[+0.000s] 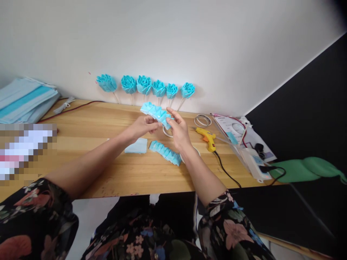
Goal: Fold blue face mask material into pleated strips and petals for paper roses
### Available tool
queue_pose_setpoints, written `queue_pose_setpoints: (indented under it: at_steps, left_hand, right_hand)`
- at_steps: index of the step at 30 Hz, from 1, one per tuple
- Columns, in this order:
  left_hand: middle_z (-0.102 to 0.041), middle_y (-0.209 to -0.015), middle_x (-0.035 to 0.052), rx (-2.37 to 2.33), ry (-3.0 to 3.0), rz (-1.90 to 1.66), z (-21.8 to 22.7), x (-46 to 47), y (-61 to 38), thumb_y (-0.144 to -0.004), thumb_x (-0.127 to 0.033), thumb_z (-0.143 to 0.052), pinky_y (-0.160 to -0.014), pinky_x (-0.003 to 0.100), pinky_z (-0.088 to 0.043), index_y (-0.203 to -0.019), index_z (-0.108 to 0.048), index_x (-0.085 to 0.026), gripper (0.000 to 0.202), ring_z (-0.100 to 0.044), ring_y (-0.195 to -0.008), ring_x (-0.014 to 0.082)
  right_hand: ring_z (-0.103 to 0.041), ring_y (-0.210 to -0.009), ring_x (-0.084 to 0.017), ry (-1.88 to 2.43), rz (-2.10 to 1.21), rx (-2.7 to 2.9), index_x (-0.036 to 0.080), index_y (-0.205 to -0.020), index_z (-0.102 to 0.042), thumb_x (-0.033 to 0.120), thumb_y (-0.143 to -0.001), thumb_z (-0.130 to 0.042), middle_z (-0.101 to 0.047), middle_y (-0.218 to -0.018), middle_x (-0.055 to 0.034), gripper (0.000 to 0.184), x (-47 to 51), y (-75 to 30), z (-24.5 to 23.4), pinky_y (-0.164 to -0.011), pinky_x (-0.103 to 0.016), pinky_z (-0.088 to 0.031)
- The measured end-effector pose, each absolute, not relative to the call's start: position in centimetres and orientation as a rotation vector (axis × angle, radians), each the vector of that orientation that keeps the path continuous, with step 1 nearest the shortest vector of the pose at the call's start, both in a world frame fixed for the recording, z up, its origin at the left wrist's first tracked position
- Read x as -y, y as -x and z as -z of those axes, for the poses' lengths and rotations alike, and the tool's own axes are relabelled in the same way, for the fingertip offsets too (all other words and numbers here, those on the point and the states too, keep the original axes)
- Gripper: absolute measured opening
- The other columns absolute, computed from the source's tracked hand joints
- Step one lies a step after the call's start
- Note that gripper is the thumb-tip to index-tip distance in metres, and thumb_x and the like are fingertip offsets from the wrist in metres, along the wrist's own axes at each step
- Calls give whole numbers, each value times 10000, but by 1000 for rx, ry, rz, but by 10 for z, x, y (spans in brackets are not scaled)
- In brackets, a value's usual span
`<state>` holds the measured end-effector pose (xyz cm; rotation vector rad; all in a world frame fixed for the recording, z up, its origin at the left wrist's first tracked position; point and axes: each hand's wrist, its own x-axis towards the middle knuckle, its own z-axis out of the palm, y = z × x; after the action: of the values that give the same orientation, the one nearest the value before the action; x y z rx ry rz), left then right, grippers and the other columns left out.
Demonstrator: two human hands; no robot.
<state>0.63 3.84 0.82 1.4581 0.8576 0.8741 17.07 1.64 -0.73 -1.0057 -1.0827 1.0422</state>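
Between my two hands, above the wooden table, is a light-blue folded strip (pixel 155 112) with a row of pointed pleats. My left hand (pixel 145 126) pinches its lower edge near the middle. At its right end my right hand (pixel 177 128) grips it, thumb in front and fingers behind. Below them a second pleated blue strip (pixel 166 153) lies flat on the table. A pale blue flat piece (pixel 136 146) lies to its left. White rings of tape or cord (pixel 167 132) show partly behind my right hand and wrist.
Several blue flowers on sticks (pixel 144 85) lean against the wall. A yellow glue gun (pixel 207 138) lies right, its black cord trailing to the front edge. Further right are a power strip (pixel 253 164) and a green balloon-like object (pixel 298 169). Stacked face masks (pixel 27 99) lie left.
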Motion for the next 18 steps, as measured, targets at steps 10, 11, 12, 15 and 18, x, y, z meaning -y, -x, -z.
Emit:
queue_pose_setpoints:
  at_steps: [10, 11, 12, 15, 18]
  left_hand:
    - [-619, -654, 9, -853, -1388, -991, -8, -39, -2, -762, -256, -722, -642, 277, -447, -738, -647, -145, 136, -535, -608, 113]
    - [-620, -653, 10, -853, -1391, -990, -7, -40, -2, -766, -253, -717, -644, 278, -447, -737, -647, -144, 133, -534, -609, 113]
    - [-620, -653, 12, -852, -1395, -987, -7, -40, -2, -771, -253, -713, -645, 279, -446, -735, -648, -142, 133, -534, -610, 113]
    - [-616, -649, 11, -852, -1402, -983, -7, -40, -2, -771, -265, -717, -644, 278, -439, -730, -645, -141, 149, -528, -608, 112]
    - [-613, -651, 6, -844, -1407, -981, -7, -40, -2, -767, -280, -723, -643, 274, -437, -733, -643, -144, 161, -524, -607, 108]
  right_hand:
    - [-640, -1013, -190, 976, -1023, 1115, 272, -1160, -702, 438, -812, -665, -723, -1054, -12, 388, -11, -169, 3, -902, -341, -515]
    - [-640, -1033, -193, 972, -1027, 1118, 268, -1161, -703, 453, -826, -650, -726, -1070, -15, 386, -11, -170, 3, -923, -350, -511]
    - [-640, -1045, -196, 972, -1032, 1123, 268, -1165, -702, 463, -833, -644, -727, -1078, -18, 389, -12, -171, 3, -936, -358, -508]
    - [-647, -1039, -201, 978, -1044, 1126, 269, -1161, -704, 460, -809, -679, -729, -1082, -21, 401, -13, -171, 3, -935, -362, -505]
    - [-648, -1021, -195, 966, -1047, 1111, 264, -1142, -708, 440, -771, -720, -725, -1106, -15, 411, -13, -170, 4, -904, -344, -515]
